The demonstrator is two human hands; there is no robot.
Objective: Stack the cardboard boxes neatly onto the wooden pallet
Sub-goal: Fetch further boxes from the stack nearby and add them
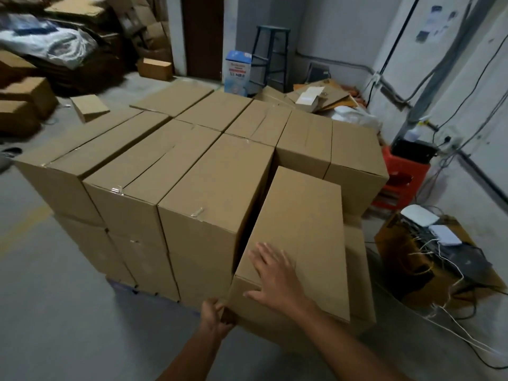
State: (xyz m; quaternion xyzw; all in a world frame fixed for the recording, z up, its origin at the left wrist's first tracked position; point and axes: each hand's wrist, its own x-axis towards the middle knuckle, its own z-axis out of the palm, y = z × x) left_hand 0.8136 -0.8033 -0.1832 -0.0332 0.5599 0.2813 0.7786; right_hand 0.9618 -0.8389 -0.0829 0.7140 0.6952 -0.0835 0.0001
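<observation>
A block of brown cardboard boxes point(170, 160) stands two layers high in the middle of the floor. The pallet under it is almost hidden; only a dark bluish strip point(121, 284) shows at the bottom front. At the near right corner one box point(302, 229) lies tilted, its top sloping toward me, wedged beside the tall stack. My right hand point(275, 273) rests flat on that box's top with fingers spread. My left hand point(213, 316) grips the box's lower left corner.
An orange plastic stool point(404, 177) and a low table with white devices and cables point(431, 243) stand close on the right. Loose boxes and flattened cardboard point(321, 97) lie behind. A dark step stool point(270, 53) stands by the wall. Grey floor point(55, 312) lies to my left.
</observation>
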